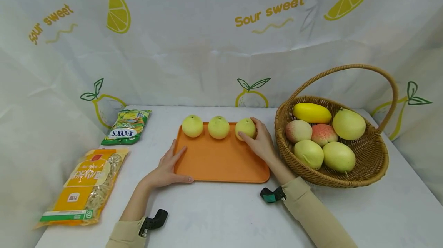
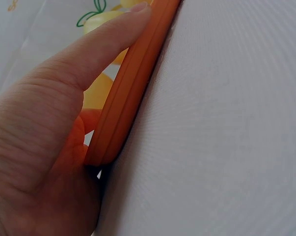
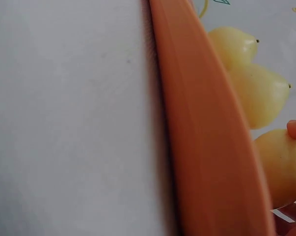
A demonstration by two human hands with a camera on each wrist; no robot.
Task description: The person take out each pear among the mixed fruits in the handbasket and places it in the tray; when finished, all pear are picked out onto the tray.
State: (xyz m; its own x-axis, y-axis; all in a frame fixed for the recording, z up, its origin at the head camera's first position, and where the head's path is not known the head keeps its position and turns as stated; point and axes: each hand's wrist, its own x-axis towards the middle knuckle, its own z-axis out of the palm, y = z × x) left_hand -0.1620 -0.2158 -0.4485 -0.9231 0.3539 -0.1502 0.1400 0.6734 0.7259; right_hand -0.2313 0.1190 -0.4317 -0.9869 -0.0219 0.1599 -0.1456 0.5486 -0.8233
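Observation:
Three round, pale yellow-green pears line the far side of an orange tray (image 1: 221,161): a left pear (image 1: 192,126), a middle pear (image 1: 218,127) and a right pear (image 1: 245,129). My right hand (image 1: 260,140) grips the right pear, thumb at its near side and fingers round its right side. In the right wrist view this pear (image 3: 280,169) shows beyond the tray's rim, with fingertips on it. My left hand (image 1: 169,167) rests at the tray's near left corner, fingers spread along the left edge. Its straight thumb (image 2: 103,44) lies against the rim in the left wrist view.
To the right stands a handled wicker basket (image 1: 282,144) holding several fruits: pears, two peaches (image 1: 323,134) and a long yellow fruit (image 1: 312,113). A green candy bag (image 1: 127,127) and a yellow noodle pack (image 1: 84,186) lie on the left. A printed cloth (image 1: 194,75) hangs behind.

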